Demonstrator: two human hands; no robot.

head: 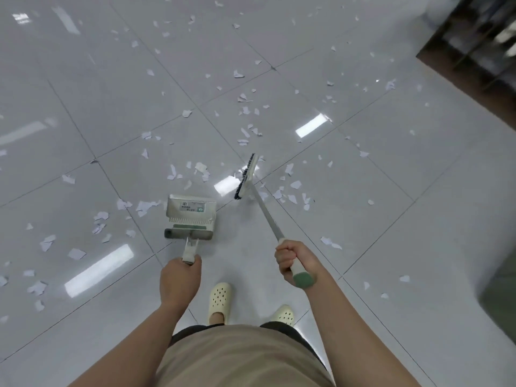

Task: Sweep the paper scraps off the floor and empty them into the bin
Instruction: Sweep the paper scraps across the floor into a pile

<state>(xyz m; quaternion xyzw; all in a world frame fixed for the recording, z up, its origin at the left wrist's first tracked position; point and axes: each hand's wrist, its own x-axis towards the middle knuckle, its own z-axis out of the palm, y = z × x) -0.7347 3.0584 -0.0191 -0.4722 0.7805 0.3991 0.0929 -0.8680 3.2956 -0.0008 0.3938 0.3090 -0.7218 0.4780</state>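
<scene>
White paper scraps (245, 107) lie scattered over the glossy grey tiled floor (391, 205). My left hand (178, 277) grips the handle of a cream-and-green dustpan (191, 216), whose tray rests on the floor in front of me with its mouth facing away. My right hand (296, 261) grips the green-tipped handle of a broom (268, 216). The broom's dark-bristled head (247, 177) touches the floor right of and beyond the dustpan, among several scraps. No bin is clearly recognisable.
A dark wooden shelf unit (474, 46) stands at the upper right. A dark blurred object (499, 291) sits at the right edge. My feet in cream clogs (219, 301) stand just behind the dustpan. Ceiling lights reflect on the tiles.
</scene>
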